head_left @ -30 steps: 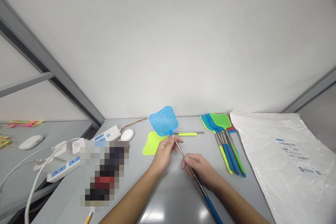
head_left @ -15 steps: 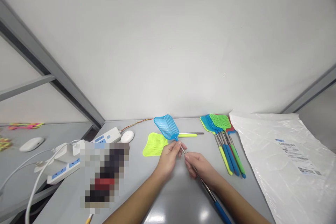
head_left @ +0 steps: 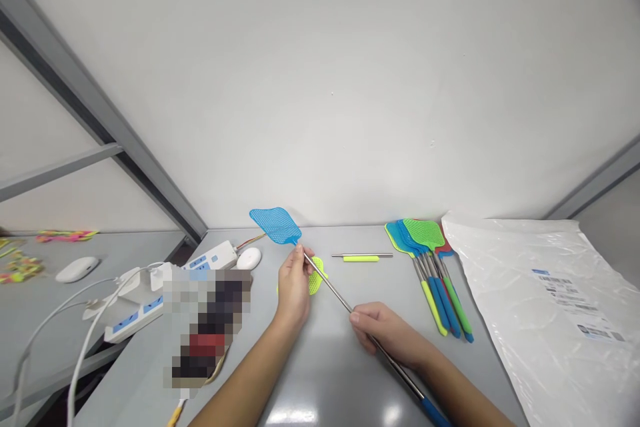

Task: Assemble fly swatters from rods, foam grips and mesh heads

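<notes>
A blue fly swatter (head_left: 278, 225) with a metal telescopic rod and a blue grip lies slanted across both hands. My left hand (head_left: 295, 285) pinches the rod just below the blue mesh head. Farther down, my right hand (head_left: 387, 330) is closed around the rod, above the blue grip at the bottom edge. Partly hidden behind my left hand, a yellow-green swatter head (head_left: 316, 277) rests on the table. To its right lie a thin metal rod (head_left: 340, 255) and a yellow grip (head_left: 361, 259), side by side.
Several assembled fly swatters (head_left: 425, 235) lie stacked to the right, beside a white plastic mailing bag (head_left: 540, 320). On the left are power strips (head_left: 135, 320) with cables, a round white device (head_left: 249, 258) and a blurred-out object (head_left: 213, 327). Behind stands a pale wall.
My left hand and the swatter head have moved left and slightly up, away from my right hand. More bare rod shows between the hands now.
</notes>
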Action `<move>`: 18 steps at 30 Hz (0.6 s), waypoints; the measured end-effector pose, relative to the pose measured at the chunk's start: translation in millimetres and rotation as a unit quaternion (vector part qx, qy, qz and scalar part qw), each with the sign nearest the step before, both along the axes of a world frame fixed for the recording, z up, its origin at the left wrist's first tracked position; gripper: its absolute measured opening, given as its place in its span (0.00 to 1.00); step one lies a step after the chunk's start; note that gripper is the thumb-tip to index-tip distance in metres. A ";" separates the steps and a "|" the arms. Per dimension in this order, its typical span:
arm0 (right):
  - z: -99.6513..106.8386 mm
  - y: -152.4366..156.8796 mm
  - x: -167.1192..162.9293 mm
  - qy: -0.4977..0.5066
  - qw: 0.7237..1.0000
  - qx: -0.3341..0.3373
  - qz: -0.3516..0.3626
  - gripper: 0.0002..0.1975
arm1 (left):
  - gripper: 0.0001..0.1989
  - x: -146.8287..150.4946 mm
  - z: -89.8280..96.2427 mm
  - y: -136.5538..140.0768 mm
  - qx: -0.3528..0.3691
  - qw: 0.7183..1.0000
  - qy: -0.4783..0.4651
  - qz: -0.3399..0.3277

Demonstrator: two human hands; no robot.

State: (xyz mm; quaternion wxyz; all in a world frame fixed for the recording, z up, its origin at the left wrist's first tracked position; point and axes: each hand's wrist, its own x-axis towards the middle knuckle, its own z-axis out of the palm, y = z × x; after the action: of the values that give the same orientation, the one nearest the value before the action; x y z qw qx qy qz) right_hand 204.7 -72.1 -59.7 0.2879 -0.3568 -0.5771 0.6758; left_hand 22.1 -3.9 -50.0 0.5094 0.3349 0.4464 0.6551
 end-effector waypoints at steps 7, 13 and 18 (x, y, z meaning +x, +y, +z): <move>-6.3 -3.6 14.0 0.028 0.998 -0.011 -0.053 0.23 | 0.20 32.5 -16.0 -29.0 0.012 0.967 0.181 -0.178; -20.0 2.9 11.7 0.093 0.992 -0.035 -0.078 0.24 | 0.18 43.3 -20.1 -40.9 0.021 0.932 0.180 -0.315; -22.2 6.5 9.9 0.099 0.992 -0.031 -0.072 0.22 | 0.19 38.0 -21.2 -34.9 0.018 0.942 0.165 -0.292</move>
State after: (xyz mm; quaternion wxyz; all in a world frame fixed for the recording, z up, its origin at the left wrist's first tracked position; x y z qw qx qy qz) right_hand 214.6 -65.6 -81.8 0.3803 -0.3372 -0.4971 0.7032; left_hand 60.1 -38.7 -71.2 0.5916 0.5625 0.3950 0.4213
